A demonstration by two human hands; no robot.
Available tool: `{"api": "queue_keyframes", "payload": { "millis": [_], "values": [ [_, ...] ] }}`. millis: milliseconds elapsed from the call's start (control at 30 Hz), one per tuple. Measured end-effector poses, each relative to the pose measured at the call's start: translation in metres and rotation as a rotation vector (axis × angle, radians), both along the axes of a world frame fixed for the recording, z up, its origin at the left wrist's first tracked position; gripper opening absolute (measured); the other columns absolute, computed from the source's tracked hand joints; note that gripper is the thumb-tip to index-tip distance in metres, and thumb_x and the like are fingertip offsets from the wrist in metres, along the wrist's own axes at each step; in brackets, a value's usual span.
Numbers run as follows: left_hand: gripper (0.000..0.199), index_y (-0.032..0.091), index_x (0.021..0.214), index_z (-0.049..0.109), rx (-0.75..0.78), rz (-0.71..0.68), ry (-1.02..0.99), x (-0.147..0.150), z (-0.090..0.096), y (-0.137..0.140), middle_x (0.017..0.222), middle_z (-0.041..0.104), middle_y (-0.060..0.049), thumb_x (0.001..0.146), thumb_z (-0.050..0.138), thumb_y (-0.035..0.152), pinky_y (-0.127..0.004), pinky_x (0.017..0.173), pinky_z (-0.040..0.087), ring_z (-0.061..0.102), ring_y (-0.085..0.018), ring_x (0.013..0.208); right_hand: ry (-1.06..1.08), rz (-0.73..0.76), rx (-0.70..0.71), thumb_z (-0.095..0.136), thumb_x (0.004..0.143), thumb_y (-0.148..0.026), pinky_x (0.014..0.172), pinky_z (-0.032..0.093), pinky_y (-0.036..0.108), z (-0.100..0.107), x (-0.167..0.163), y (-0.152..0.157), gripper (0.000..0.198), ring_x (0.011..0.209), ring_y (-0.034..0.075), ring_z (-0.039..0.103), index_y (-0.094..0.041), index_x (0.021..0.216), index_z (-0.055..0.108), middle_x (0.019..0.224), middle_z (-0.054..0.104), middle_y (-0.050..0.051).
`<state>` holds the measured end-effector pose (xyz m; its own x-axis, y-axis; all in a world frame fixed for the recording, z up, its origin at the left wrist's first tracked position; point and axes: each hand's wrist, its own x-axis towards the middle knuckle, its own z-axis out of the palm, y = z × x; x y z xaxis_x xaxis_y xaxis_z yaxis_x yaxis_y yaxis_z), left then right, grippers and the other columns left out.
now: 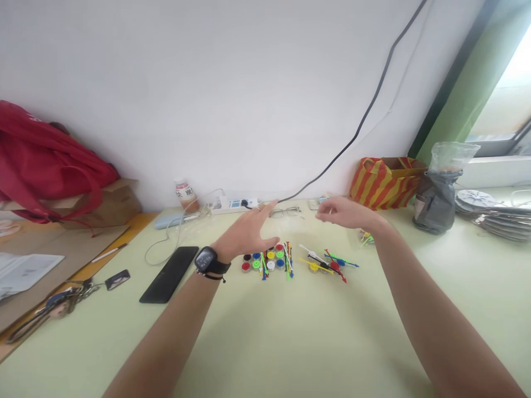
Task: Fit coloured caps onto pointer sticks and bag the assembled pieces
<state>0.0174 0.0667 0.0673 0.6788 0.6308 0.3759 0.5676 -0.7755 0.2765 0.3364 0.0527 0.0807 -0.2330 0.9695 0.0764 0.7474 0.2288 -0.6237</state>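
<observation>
My left hand (248, 231), with a black watch (206, 258) on its wrist, is spread over the table, thumb and fingers apart. Just below it lie several small round spinner bases (271, 265) with coloured tops, and bundles of thin plastic arrows (289, 262) in mixed colours. My right hand (342, 213) is raised farther back on the right, its fingers curled together in a pinch; what is in them, if anything, is too small to make out. Below and in front of it sit several spinners with arrows mounted on discs (327, 263). The right wrist partly covers a small bag of coloured pieces (366, 238).
Glasses (290, 211) and a power strip (234, 205) lie by the wall. A black phone (169, 275), a bottle (186, 194) and keys (68, 297) are on the left. A striped bag (385, 182), a grey bag (435, 199) and stacked discs (498, 213) stand right.
</observation>
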Motion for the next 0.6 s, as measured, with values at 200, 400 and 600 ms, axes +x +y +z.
{"api": "queue_keyframes", "payload": {
  "millis": [200,400,600],
  "values": [
    [0.093,0.032,0.164,0.023,-0.336,-0.009,-0.003,-0.016,0.003,0.011,0.137,0.06,-0.011,0.088,0.067,0.062,-0.04,0.094,0.05,0.061,-0.028,0.112,-0.342,0.173,-0.6,0.079,0.064,-0.037,0.063,0.049,0.031,-0.037,0.002,0.017,0.025,0.075,0.023,0.069,-0.017,0.077,0.072,0.076,0.073,0.007],
    [0.091,0.032,0.163,0.027,-0.511,-0.067,-0.053,-0.018,0.0,0.017,0.132,0.06,-0.011,0.088,0.068,0.063,-0.038,0.091,0.051,0.062,-0.026,0.109,-0.263,0.23,-0.586,0.068,0.067,-0.028,0.065,0.049,0.028,-0.032,0.003,0.015,0.012,0.074,0.02,0.067,-0.018,0.074,0.069,0.076,0.074,0.005],
    [0.088,0.03,0.162,0.031,-0.643,-0.077,-0.045,-0.017,0.003,0.015,0.133,0.061,-0.011,0.089,0.068,0.061,-0.034,0.085,0.052,0.063,-0.025,0.107,0.028,0.197,-0.393,0.066,0.073,-0.028,0.062,0.049,0.028,-0.016,0.019,0.009,0.009,0.067,0.017,0.062,-0.02,0.074,0.069,0.072,0.071,0.004]
  ]
}}
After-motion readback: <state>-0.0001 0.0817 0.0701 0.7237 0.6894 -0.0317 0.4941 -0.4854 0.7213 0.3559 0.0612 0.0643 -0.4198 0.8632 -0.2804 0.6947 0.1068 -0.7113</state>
